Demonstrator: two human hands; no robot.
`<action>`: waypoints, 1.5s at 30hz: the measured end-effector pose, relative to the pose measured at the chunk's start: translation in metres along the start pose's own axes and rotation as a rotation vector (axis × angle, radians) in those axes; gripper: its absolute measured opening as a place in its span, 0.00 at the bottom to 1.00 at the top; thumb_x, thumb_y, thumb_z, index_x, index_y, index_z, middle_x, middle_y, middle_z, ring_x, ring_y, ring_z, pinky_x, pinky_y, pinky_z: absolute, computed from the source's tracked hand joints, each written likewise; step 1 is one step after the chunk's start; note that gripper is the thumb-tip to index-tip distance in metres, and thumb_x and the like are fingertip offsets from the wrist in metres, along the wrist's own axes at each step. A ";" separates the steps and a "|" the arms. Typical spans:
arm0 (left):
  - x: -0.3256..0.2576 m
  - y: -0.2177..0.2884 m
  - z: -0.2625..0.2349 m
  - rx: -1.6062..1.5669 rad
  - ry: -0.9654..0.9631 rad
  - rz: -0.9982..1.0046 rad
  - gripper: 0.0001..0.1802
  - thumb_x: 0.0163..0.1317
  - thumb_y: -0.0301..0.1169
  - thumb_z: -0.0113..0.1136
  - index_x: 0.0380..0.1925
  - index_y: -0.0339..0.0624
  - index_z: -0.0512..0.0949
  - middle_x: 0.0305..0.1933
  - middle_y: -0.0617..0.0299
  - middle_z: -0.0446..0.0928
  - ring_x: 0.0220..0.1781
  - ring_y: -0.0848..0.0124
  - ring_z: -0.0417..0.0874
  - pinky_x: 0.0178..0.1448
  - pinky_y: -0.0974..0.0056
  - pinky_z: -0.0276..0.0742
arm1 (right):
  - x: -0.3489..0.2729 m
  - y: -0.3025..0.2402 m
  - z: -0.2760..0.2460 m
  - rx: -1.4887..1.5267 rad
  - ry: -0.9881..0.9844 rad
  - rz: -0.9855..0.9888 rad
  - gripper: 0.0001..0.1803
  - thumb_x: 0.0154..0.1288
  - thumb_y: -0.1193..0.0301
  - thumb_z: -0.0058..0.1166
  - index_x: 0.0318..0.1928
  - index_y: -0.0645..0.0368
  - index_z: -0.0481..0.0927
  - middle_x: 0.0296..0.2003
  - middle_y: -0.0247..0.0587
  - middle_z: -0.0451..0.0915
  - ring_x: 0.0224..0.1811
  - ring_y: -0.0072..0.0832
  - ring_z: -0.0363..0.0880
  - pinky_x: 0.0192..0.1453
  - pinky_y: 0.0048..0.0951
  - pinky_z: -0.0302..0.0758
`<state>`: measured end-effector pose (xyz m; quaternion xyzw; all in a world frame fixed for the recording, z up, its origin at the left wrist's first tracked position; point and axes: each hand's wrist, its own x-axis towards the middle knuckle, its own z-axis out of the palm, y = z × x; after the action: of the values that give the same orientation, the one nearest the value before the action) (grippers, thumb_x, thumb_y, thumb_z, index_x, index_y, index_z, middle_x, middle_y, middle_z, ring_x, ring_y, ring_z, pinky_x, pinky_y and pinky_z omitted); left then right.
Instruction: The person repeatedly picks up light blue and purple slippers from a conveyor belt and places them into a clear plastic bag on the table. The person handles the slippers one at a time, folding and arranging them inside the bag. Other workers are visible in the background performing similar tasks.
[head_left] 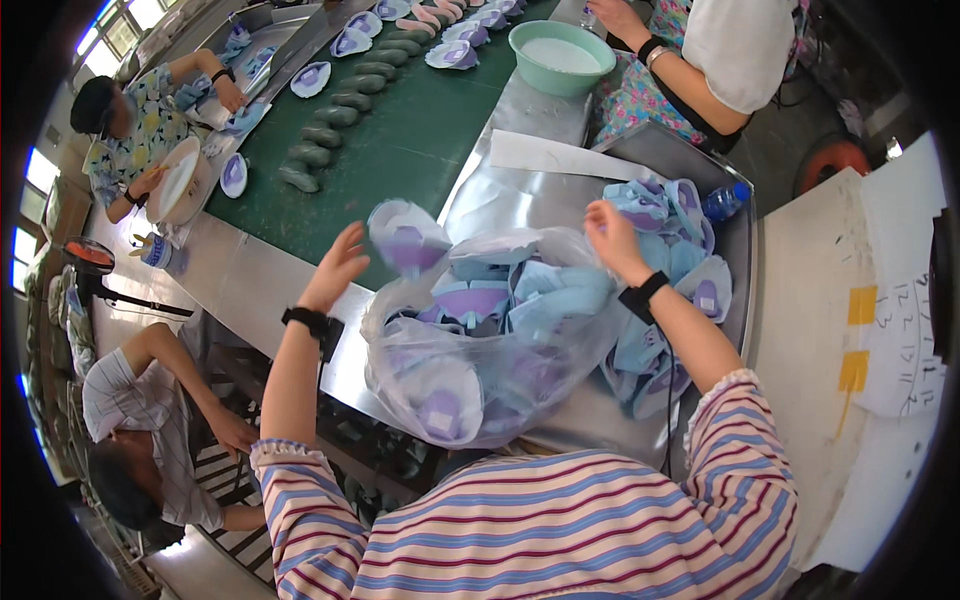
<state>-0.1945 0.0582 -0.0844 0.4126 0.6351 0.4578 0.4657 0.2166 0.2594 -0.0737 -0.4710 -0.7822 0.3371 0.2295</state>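
Head view: clear plastic bag (560, 243) centred on the metal bench, mouth gaping, full of pale-blue and purple shell-shaped pieces (555, 300). Left hand (338, 270) at the bag's ten o'clock, fingers loosely open; blurred white-and-purple shell-shaped piece (408, 238) just beside it, contact cannot be told. Right hand (612, 240) at two o'clock, fingers part-curled, grip unclear. Loose heap of similar blue pieces (685, 255) spans two to three. Round mint-green plastic basin (560, 85), toward one, holds whitish liquid. Round white basin (190, 195) at ten, beside a co-worker's hand (148, 183).
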 end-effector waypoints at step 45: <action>0.367 -0.069 0.040 0.311 0.868 0.170 0.09 0.52 0.29 0.56 0.30 0.41 0.67 0.31 0.56 0.71 0.33 0.63 0.76 0.37 0.64 0.75 | -0.222 -0.003 0.031 -0.155 -0.107 0.231 0.27 0.50 0.79 0.54 0.54 0.59 0.69 0.48 0.52 0.73 0.49 0.49 0.72 0.48 0.39 0.71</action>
<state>-0.2451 0.3982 -0.2351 0.2985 0.7962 0.5239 0.0503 0.2939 0.0504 -0.1015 -0.5554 -0.7578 0.3244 0.1101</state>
